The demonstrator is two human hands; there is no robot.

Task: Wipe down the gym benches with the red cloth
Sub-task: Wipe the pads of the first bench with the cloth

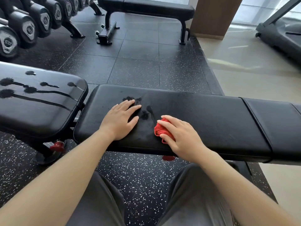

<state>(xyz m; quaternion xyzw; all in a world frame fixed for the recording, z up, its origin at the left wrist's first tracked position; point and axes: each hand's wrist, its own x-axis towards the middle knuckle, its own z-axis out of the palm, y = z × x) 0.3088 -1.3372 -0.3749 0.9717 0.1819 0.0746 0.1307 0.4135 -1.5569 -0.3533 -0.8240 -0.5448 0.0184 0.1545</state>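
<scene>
On the near black padded desk (203,115), left hand (119,121) spread flat, my right hand (182,137) grips a crumpled red cloth (160,129).

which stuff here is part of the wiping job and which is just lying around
Job: red cloth under the right hand; left hand; near bench; wet-streaked bench on the left; far bench.
Just around: dumbbells on their rack; treadmill.

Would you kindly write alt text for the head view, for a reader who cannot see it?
A person's right hand holds a bunched red cloth on a black gym bench; the left hand rests flat beside wet marks.
</scene>
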